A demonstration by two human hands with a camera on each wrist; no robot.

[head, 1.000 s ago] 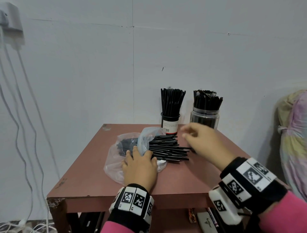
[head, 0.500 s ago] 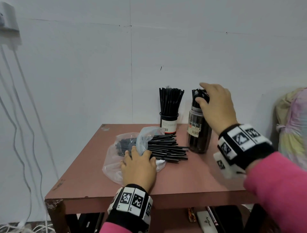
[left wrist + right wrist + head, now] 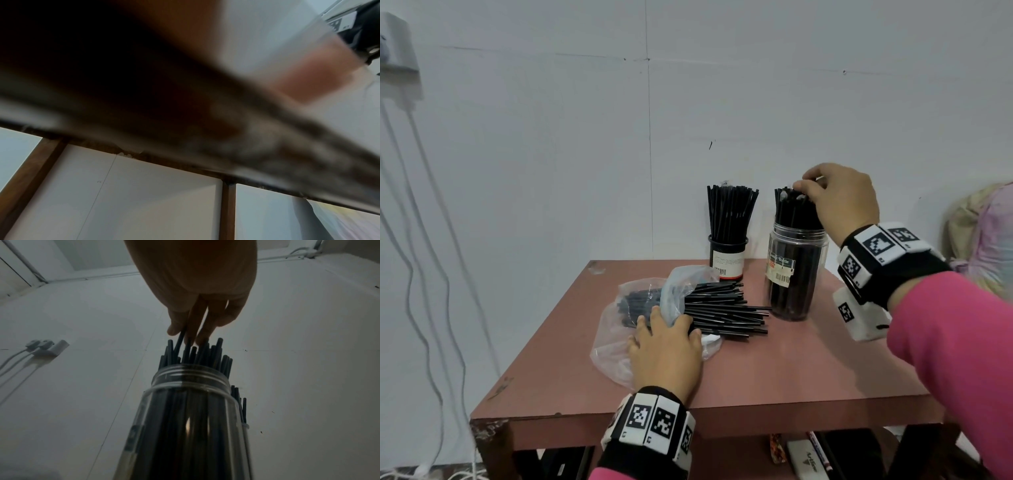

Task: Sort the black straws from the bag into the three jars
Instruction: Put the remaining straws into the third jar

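Observation:
A clear plastic bag lies on the brown table, and a bundle of black straws spills out of it to the right. My left hand rests flat on the bag's mouth, pressing it down. A clear jar packed with black straws stands right of the bundle. My right hand hovers at the straw tops there. In the right wrist view its fingertips pinch a black straw going into that jar. A black jar of straws stands behind, by the wall. The left wrist view is blurred and dark.
The white wall rises right behind the jars. White cables hang from a socket on the left. A colourful cloth bundle sits at the right. Small items lie on a shelf under the table.
My right hand left the loose straws, rose to the clear jar's top, and has shifted slightly over the straw tops since. My left hand stayed on the bag.

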